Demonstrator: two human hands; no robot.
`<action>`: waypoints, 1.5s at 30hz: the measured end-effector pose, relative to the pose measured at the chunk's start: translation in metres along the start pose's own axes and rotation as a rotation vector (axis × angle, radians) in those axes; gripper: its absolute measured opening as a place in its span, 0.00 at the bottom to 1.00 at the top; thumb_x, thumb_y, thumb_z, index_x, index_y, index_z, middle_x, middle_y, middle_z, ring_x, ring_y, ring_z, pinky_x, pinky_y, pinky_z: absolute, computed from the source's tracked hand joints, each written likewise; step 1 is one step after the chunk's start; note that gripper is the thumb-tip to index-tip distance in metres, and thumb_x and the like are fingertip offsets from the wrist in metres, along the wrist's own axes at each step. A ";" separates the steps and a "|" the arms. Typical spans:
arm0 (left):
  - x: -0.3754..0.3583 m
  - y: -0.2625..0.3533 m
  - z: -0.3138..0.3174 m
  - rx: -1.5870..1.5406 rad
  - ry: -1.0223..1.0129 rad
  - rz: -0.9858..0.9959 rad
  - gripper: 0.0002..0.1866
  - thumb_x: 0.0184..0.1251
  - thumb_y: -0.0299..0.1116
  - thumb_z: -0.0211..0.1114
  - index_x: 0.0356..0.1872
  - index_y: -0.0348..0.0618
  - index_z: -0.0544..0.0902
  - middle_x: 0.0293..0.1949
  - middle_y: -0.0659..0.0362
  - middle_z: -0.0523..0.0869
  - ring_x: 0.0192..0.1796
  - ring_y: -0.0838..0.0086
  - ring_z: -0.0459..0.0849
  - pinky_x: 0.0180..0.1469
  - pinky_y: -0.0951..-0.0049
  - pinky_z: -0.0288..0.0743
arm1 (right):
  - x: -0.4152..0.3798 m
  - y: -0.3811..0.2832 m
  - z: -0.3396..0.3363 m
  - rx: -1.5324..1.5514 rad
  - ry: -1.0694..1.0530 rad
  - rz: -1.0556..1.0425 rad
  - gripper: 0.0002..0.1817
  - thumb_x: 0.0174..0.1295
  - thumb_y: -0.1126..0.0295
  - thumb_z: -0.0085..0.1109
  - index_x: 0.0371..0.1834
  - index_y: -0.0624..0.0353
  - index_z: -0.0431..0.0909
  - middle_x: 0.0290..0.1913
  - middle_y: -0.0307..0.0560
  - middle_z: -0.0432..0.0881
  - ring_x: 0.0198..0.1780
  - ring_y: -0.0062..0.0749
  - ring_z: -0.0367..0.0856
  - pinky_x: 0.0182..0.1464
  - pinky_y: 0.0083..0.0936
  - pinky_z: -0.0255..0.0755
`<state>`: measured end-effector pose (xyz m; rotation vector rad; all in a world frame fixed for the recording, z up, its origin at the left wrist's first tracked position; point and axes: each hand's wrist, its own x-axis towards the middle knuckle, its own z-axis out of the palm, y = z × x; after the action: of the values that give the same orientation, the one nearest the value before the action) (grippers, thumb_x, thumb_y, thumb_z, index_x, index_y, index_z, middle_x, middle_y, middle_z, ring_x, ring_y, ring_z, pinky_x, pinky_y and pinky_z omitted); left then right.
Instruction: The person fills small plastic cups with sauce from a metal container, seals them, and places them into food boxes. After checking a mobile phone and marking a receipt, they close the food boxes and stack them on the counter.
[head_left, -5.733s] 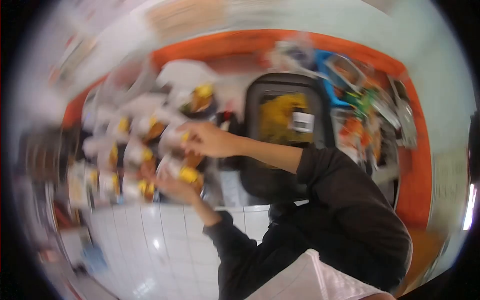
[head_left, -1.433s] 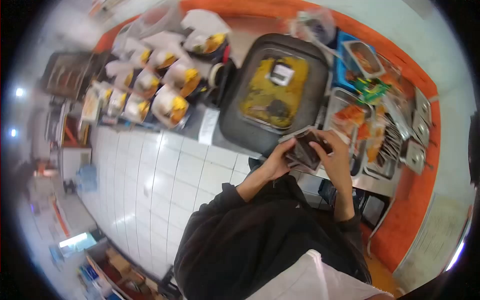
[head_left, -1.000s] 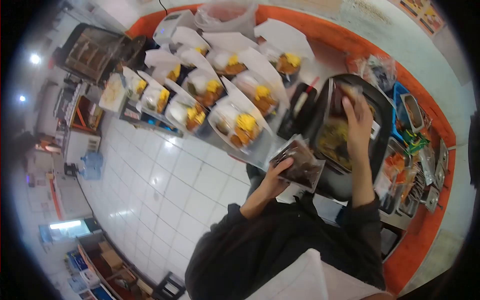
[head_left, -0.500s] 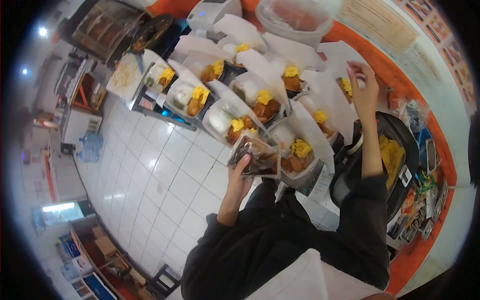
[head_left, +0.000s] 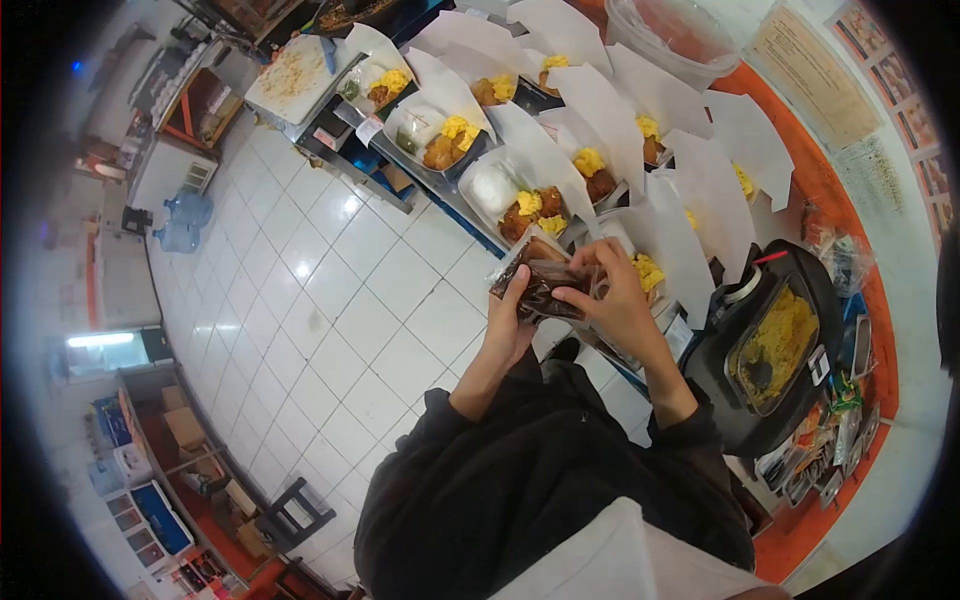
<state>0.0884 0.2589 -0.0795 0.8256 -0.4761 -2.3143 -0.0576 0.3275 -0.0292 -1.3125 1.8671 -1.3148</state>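
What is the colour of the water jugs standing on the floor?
The jugs are clear blue, seen best in the head view.

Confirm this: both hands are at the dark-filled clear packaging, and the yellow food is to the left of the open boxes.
Not quite: the yellow food is to the right of the open boxes, as the head view shows. The left hand and right hand are indeed at the dark-filled clear packaging.

Glossy clear plastic packets (head_left: 545,292), matt white paper flaps (head_left: 655,100), smooth shiny floor tiles (head_left: 368,328), matt black cloth sleeves (head_left: 690,428)
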 end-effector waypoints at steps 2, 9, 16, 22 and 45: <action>0.005 0.010 -0.012 0.019 -0.037 -0.011 0.20 0.71 0.40 0.57 0.57 0.38 0.71 0.48 0.53 0.81 0.47 0.67 0.83 0.46 0.65 0.81 | 0.002 -0.001 0.009 0.056 -0.012 0.050 0.14 0.49 0.74 0.71 0.33 0.60 0.74 0.37 0.39 0.73 0.38 0.23 0.73 0.37 0.18 0.68; 0.068 0.090 -0.071 0.236 -0.083 0.092 0.29 0.69 0.53 0.53 0.64 0.47 0.68 0.57 0.54 0.77 0.62 0.59 0.74 0.56 0.49 0.75 | 0.088 0.000 0.050 0.097 0.370 0.036 0.10 0.53 0.78 0.66 0.33 0.63 0.73 0.34 0.45 0.79 0.37 0.29 0.79 0.43 0.21 0.71; 0.117 0.154 -0.081 0.322 -0.197 0.055 0.28 0.69 0.45 0.57 0.65 0.40 0.66 0.59 0.51 0.75 0.60 0.58 0.77 0.55 0.48 0.77 | 0.140 -0.007 0.107 -0.199 0.398 -0.162 0.16 0.51 0.78 0.68 0.44 0.60 0.77 0.41 0.46 0.79 0.44 0.31 0.79 0.42 0.23 0.73; 0.147 0.144 -0.046 0.479 -0.334 -0.024 0.19 0.64 0.28 0.63 0.54 0.36 0.70 0.48 0.57 0.80 0.49 0.76 0.79 0.55 0.75 0.73 | 0.142 -0.019 0.094 0.143 0.246 0.207 0.15 0.52 0.79 0.68 0.43 0.61 0.77 0.40 0.41 0.78 0.41 0.20 0.78 0.41 0.18 0.73; 0.189 0.156 -0.002 0.450 -0.316 -0.043 0.25 0.67 0.28 0.58 0.62 0.31 0.63 0.53 0.43 0.78 0.51 0.53 0.81 0.42 0.50 0.85 | 0.160 0.066 0.029 0.039 0.374 0.369 0.11 0.62 0.77 0.58 0.45 0.61 0.67 0.45 0.48 0.79 0.44 0.25 0.79 0.46 0.23 0.74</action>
<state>0.0435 0.0176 -0.0838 0.6703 -1.1581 -2.4231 -0.1270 0.1747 -0.0812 -0.6847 2.1862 -1.4516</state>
